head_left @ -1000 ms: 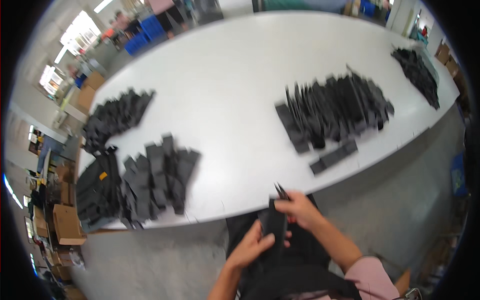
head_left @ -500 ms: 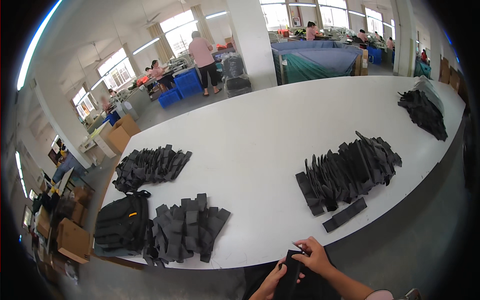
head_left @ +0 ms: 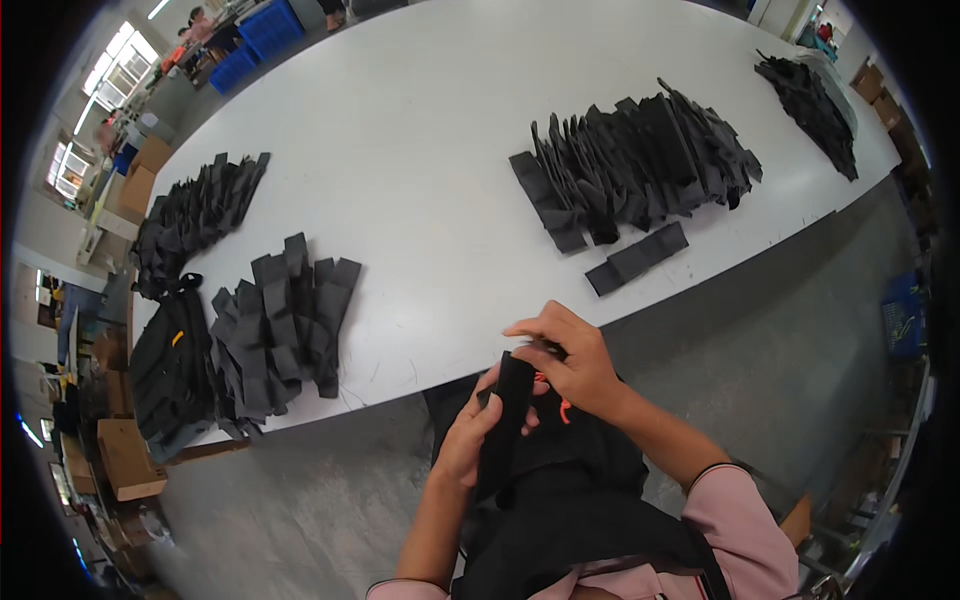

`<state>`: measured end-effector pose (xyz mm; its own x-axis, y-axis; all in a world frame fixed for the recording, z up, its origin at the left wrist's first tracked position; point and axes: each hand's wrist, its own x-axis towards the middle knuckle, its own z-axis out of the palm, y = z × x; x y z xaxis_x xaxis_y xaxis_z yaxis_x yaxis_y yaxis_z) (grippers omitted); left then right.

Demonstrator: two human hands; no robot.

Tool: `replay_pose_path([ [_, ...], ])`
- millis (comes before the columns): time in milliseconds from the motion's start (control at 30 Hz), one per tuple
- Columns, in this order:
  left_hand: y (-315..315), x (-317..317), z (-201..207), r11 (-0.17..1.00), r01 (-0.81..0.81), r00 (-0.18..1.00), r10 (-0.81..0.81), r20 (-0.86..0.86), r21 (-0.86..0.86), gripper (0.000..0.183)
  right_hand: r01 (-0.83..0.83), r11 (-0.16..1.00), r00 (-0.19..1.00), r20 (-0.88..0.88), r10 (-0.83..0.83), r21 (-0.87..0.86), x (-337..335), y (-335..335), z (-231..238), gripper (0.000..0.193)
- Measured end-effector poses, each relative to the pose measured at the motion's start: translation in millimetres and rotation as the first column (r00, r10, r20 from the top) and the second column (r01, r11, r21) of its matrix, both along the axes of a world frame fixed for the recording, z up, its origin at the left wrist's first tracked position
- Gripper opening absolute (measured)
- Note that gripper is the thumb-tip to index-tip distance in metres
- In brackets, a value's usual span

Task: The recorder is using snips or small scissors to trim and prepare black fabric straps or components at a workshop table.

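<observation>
My left hand (head_left: 466, 432) is closed around a black fabric strip (head_left: 508, 410), held up just off the table's near edge, above my black apron. Against the strip's top end, my right hand (head_left: 570, 355) curls around a small dark tool (head_left: 548, 348), mostly hidden by the fingers. An orange cord (head_left: 565, 411) shows below that hand. Nearest on the table lies a single dark folded strip (head_left: 638, 258). Behind it spreads a large row of black strips (head_left: 640, 165). Another pile of strips (head_left: 285, 320) lies to the left, beside a black backpack (head_left: 170, 360).
The white table (head_left: 400, 180) curves across the view. A further strip pile (head_left: 200, 210) lies at its far left, and a dark bundle (head_left: 812, 112) with clear plastic at far right. Cardboard boxes (head_left: 130, 455) stand left; a blue crate (head_left: 903, 315) is at right.
My view has tipped downward, bringing my forearms and apron into sight. Both hands stay together at the strip. The right index finger now stretches leftward, and the thin pointed tip seen before is hidden.
</observation>
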<state>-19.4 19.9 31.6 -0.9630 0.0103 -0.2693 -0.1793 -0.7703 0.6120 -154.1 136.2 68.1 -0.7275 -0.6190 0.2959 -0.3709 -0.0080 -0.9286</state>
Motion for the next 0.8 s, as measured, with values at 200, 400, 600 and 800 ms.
replay_pose_path([
  [200, 4, 3, -8, 0.995, 0.065, 0.998, -0.067, 0.023, 0.070, 0.068, 0.033, 0.999, 0.981, 0.192, -0.039, 0.034, -11, 4, -24, 0.008],
  [400, 4, 8, -3, 0.992, 0.019, 0.999, -0.025, 0.046, 0.129, 0.072, 0.092, 0.953, 0.994, -0.089, -0.069, 0.288, 17, 31, -10, 0.024],
  [600, 1, 4, -2, 0.986, 0.092, 0.994, -0.100, 0.047, 0.140, 0.074, 0.052, 0.964, 0.943, -0.332, 0.039, 0.260, 5, 32, -13, 0.027],
  [800, -2, 8, 3, 0.991, 0.106, 0.988, -0.096, 0.123, -0.084, 0.061, 0.071, 0.964, 0.911, -0.411, 0.043, 0.257, -4, 37, -13, 0.024],
])
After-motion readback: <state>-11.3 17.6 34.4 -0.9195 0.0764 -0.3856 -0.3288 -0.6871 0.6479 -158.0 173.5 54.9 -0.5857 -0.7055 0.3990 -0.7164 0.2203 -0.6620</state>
